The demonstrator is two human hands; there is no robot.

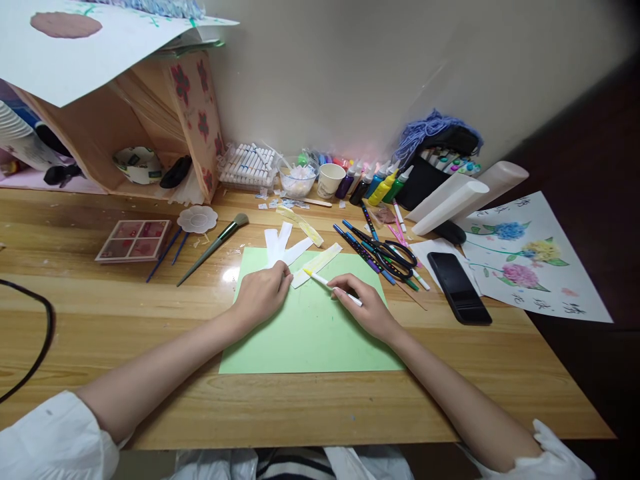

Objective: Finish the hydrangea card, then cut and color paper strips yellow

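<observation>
A light green sheet of paper lies on the wooden table in front of me. Several white paper strips fan out at its top edge, some tinted yellow. My left hand rests on the strips, fingers curled and pressing them down. My right hand pinches a thin white pen, whose yellow tip touches a yellow-tinted strip.
Coloured markers and black scissors lie right of the sheet, then a black phone and a flower drawing. Paint bottles, a paper cup and a marker tray line the wall. A paint palette and brushes sit left.
</observation>
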